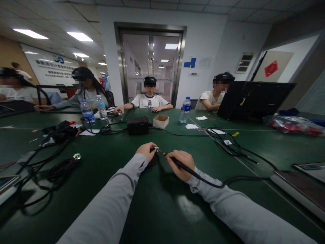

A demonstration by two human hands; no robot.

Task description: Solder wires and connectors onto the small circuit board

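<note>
My left hand is closed on a small green circuit board with a black cable. A loose coil of that cable lies on the green table just below. In my right hand is a soldering iron, gripped like a pen. Its tip points left and reaches the board's edge; whether it touches cannot be made out. The iron's black cord runs back over my right forearm. Another small board, attached to a coiled black cable, rests on the left.
Beyond my hands stand a black box, an open carton and a water bottle. Tangled cables lie right; a monitor stands behind. Several people sit around the table, one person straight across.
</note>
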